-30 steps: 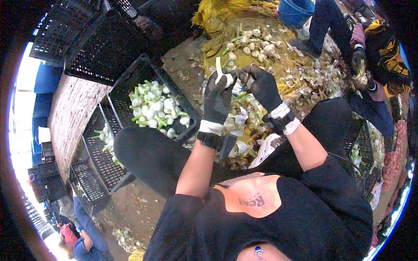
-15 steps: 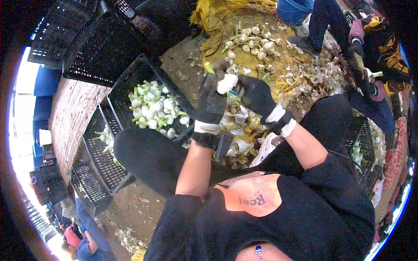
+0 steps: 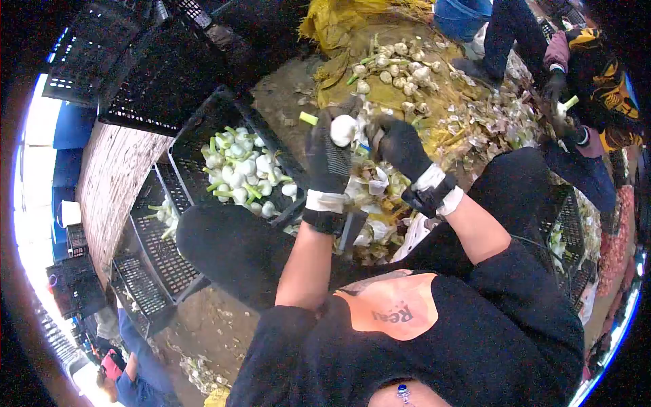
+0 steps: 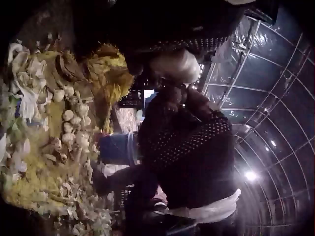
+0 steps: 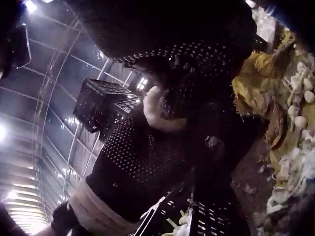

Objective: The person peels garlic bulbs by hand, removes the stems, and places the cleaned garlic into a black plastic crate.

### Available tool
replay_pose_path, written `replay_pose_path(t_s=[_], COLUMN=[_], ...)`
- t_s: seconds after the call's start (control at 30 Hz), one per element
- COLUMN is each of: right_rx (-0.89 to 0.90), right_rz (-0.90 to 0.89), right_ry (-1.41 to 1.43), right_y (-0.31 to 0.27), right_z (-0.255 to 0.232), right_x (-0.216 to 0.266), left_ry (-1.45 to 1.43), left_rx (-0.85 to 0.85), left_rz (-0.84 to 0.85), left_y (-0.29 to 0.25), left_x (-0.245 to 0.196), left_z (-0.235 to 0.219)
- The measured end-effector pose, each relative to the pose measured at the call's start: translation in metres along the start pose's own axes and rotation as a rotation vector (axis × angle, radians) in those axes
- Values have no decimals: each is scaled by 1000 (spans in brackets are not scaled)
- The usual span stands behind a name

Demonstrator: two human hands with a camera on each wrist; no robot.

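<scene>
- Far left of the knees, there's a black crate (image 3: 261, 122) with a heap of pale, clean-looking garlic bulbs (image 3: 237, 166) in it, green stems poking every which way.
- Next along, the left hand (image 3: 325, 156), gloved, has its fingers curled round a single white bulb (image 3: 344, 130), with the cut stem (image 3: 308, 118) sticking out left. Decent hold imo: the round side faces the other hand. Best kept firm but not crushing, so the cloves don't bruise.
- The right hand (image 3: 403, 149) sits just right of the bulb, fingers bent in. Can't tell if it's pinching any skin. For tidy peeling, I'd say lift a loose edge with thumb and finger, pull off only the dirty outer layer, and turn the bulb as it goes.
- Far side, loose bulbs (image 3: 403, 68) lie on yellow sacking (image 3: 339, 27).
- Further right, there's a spread of papery skins (image 3: 498, 119), probably the sensible spot for dropping scraps.
</scene>
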State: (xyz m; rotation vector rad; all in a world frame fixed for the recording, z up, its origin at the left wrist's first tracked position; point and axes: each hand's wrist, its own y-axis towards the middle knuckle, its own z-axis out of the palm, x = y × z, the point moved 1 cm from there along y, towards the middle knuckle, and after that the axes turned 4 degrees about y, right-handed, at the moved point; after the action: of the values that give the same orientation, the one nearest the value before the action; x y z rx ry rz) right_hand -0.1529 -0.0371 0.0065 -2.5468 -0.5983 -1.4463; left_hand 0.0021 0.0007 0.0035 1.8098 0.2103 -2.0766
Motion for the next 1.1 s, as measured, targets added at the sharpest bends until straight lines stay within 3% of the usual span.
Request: replay_pose_path(t_s=[0.03,0.07,0.1,0.17,0.23,0.27,0.3,0.33,0.4,0.47,0.5,0.57,0.63,0.7,0.77,0.83,0.9,0.93,0.97,1.0,1.03,1.1], right_rx=[32,111,194,310,10,3,-37,-45,-54,-144,-141,-56,41,-25,-1,84,78,51,23,121,169,283], right_rz=[-7,-105,-200,-104,-298,-109,-136,-150,-167,-331,-335,-319,-293,-437,-358,-133,-207,-268,-333,-367,-374,-353], right_ry=[-224,-215,-206,-308,-208,12,75,55,37,-235,-232,47,14,-147,-80,107,136,20,-88,-202,-87,-200], right_y=[-5,-10,-17,-16,-5,5,10,14,13,10,9,2,0,3,8,13,9,6,4,2,-2,-14], right_z=[7,17,26,28,31,12,4,0,2,9,10,7,7,12,9,8,8,13,20,25,32,59], right_x=[-5,-23,-45,-48,-52,-10,8,21,24,12,16,36,41,25,15,19,28,27,28,29,14,-50], left_ry=[378,757,760,184,207,417,627,563,601,657,686,704,738,696,646,615,894,653,655,727,859,1151], left_rx=[-15,-58,-65,-1,-1,26,55,53,105,178,216,88,-39,9,6,-21,105,34,-2,-62,-139,-287], left_rz=[74,143,141,44,10,54,101,25,80,34,13,25,93,194,107,2,148,81,105,153,202,249], left_y=[-2,-4,-2,8,3,-2,-5,-8,-9,-6,-5,-3,-7,0,-3,-6,-8,-4,-2,-2,1,7], left_x=[5,10,13,19,28,16,2,-12,-16,-33,-43,-23,3,20,30,15,1,2,0,-3,-5,-8], left_z=[-6,-13,-15,-19,-25,-21,-14,-5,0,2,3,-8,-24,-34,-36,-26,-18,-12,-13,-23,-36,-79])
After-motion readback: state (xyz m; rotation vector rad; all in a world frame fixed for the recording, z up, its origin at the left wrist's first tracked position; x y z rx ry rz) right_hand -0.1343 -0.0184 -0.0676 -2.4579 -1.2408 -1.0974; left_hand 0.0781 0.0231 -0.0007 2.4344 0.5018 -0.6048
